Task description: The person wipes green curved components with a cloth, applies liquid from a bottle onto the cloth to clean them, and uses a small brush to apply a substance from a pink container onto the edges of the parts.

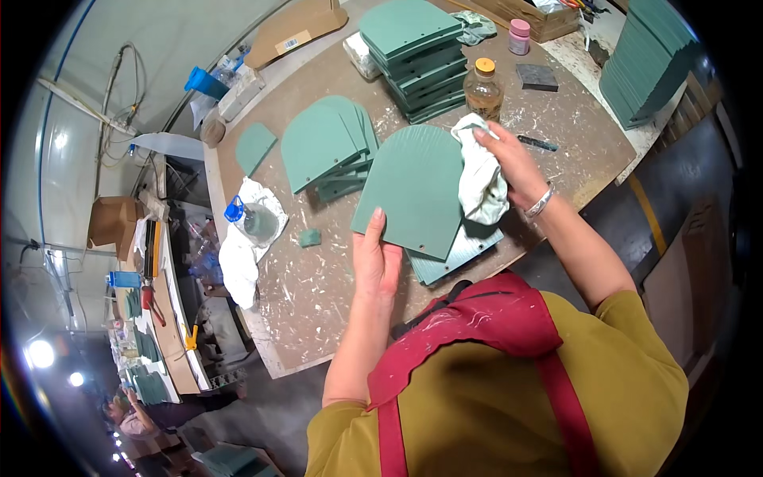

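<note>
A green round-topped panel [417,187] is tilted up over the worktable. My left hand [376,258] grips its lower left edge, thumb on the face and fingers behind. In my right hand [515,167] is a white cloth [479,171], bunched against the panel's right edge. Beneath the held panel another green panel [453,256] lies near the table's front edge. To the left is a loose pile of similar panels [322,143]. A tall stack of panels [413,56] stands at the back, beside a bottle with an orange cap [483,91].
The brown worktable [298,318] is marked with white scuffs. On its left, a clear blue-capped bottle [256,221] stands on a white cloth [241,266]. A small green block [310,238], dark block [537,77] and pink jar [519,37] sit around. More panels [648,63] stand far right.
</note>
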`<state>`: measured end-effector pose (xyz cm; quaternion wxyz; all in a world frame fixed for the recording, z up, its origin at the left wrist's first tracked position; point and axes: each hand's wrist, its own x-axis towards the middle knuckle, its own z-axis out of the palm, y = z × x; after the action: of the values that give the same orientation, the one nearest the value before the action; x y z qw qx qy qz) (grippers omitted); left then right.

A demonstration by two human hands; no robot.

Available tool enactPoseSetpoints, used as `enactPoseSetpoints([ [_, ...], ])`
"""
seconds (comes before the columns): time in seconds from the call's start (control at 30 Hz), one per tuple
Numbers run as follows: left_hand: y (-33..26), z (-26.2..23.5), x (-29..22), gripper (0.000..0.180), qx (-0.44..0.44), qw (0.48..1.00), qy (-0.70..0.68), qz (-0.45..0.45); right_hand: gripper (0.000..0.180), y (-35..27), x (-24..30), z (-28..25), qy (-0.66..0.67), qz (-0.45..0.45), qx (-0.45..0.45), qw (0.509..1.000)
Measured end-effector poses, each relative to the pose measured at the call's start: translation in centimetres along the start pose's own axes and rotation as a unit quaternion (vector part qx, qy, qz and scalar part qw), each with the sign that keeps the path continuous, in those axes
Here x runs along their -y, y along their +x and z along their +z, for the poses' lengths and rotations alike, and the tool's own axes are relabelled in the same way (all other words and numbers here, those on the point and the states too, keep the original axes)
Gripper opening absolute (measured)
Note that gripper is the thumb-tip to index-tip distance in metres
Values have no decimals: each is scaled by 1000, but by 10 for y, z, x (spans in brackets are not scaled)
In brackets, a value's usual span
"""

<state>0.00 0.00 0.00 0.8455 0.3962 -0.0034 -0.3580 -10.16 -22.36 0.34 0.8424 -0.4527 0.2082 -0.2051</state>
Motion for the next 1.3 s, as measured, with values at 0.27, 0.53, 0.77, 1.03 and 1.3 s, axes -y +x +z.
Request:
enactPoseSetpoints([
  [0.27,-9,-25,-29,47,109,990,68,-64,34,-5,18,17,-50,-34,18,998],
  [0.53,-12,36,-65,30,110,899,417,78,37,-16,63,82,-592,-433,123,669],
  [0.77,-34,57,-64,29,115,923,356,89,25,-13,69,114,-578,-477,150,645],
  [1.03,-30,37,-45,27,23,948,258,185,19,-10,28,87,-147,-199,47,968],
  [1.3,6,24,-88,30,-10,959,177,219,26,-37,-19,71,-88,-58,95,990],
])
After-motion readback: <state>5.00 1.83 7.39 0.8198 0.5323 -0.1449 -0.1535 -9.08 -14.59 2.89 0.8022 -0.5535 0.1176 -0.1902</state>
